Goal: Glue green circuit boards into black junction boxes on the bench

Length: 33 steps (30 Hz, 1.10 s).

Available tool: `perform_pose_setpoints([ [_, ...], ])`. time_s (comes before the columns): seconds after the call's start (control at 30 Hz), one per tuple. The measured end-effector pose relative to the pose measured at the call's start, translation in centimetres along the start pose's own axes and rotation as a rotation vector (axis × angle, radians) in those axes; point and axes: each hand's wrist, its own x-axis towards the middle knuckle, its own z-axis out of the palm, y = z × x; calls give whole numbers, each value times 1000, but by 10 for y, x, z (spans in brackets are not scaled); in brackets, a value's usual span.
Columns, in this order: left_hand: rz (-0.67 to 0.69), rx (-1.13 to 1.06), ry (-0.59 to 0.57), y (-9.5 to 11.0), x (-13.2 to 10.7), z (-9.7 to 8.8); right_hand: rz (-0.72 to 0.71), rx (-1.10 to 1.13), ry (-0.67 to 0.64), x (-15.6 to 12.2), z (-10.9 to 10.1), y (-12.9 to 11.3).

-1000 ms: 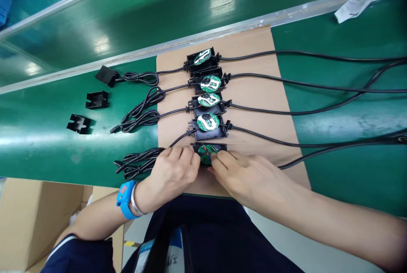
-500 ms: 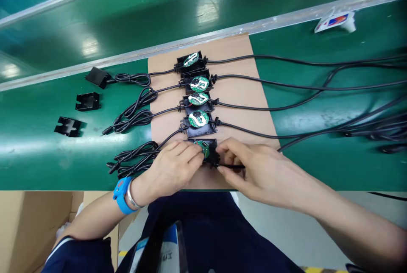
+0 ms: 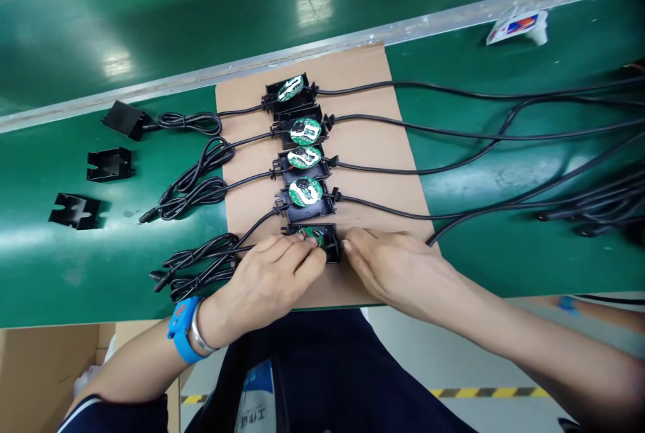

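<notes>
My left hand [image 3: 282, 271] has its fingers closed at a green circuit board [image 3: 313, 234], which sits in the nearest black plastic case [image 3: 332, 245]. Its fingertips cover part of the board. At the right end of that case, my right hand [image 3: 396, 261] is closed around the black cable where it meets the case wall; the fingers hide most of the grip. Beyond them, several open black cases stand in a row, each with a round green board [image 3: 305, 192] bearing white paste and with cables leaving both ends.
The cases rest on a cardboard sheet [image 3: 363, 70] on the green bench [image 3: 30, 271]. Coiled cables [image 3: 201, 251] lie to the left, beside loose black cases [image 3: 109, 164]. Long black cables [image 3: 468, 134] run right. A white packet [image 3: 519, 26] lies at the far right by the metal strip.
My right hand has turned and closed more tightly at the case end, where the cable's end piece now sits at the wall. The view has shifted slightly. My left hand stays at the board.
</notes>
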Motion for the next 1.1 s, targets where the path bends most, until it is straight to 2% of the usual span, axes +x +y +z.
perform_pose_setpoints([
  [0.13, -4, 17, -46, 8, 7, 1, -37, -194, -127, 5, -4, -7],
  [0.23, -37, 60, -109, 16, 12, 3, -36, -373, -79, 7, -3, -13],
  [0.3, -58, 79, -126, 18, 12, 4, -40, -411, -8, 6, 0, -14],
  [0.4, -57, 30, -77, 14, 6, 0, -61, -362, 115, 1, 1, -8],
  [0.47, -99, -30, 32, 10, -2, -6, -55, -314, 203, -2, -4, -4],
  [0.53, -213, -44, 140, 6, -9, -12, -79, -260, 283, -4, -10, -6],
  [0.6, -339, 18, 180, 3, -14, -16, -161, -188, 350, -3, -13, -15],
  [0.7, -377, 106, 153, -1, -13, -14, -253, -106, 362, 3, -5, -37],
  [0.8, -349, 97, 152, -3, -11, -6, -238, -136, 301, 10, 10, -58],
  [0.9, -324, 68, 155, -6, -13, -2, -230, -154, 253, 17, 16, -67],
  [1.0, -284, 25, 125, -12, -13, -6, -233, -79, 245, 22, 10, -63],
  [1.1, -298, -23, 54, -24, -3, -18, -276, 76, 298, 25, -5, -41],
])
